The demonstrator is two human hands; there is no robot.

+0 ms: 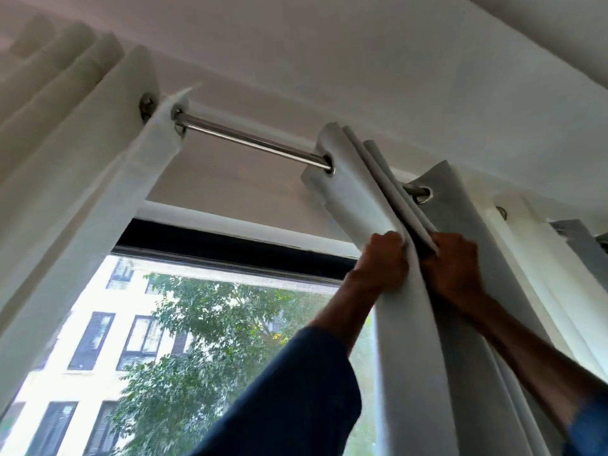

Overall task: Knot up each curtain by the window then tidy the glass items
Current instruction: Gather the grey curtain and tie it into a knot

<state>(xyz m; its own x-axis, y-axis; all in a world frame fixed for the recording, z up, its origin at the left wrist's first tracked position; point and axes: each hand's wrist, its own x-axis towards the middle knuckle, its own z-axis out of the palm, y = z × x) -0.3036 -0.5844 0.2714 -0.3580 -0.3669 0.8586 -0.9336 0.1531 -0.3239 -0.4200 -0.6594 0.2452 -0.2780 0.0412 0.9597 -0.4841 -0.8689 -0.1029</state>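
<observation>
I look up at a steel curtain rod (250, 139) under the ceiling. A white curtain (408, 340) hangs from it right of centre by metal eyelets, its upper folds bunched together. My left hand (383, 260) grips the left side of these folds high up. Close beside it, my right hand (455, 268) grips the right side of the same bunch. Both arms are raised, in blue sleeves. A second white curtain (82, 192) hangs gathered at the left end of the rod. No glass items are in view.
Between the curtains is the window (204, 340) with a dark top frame, showing a tree and a building outside. A grey curtain panel (460, 218) and more white folds hang at the far right. The ceiling is close above the rod.
</observation>
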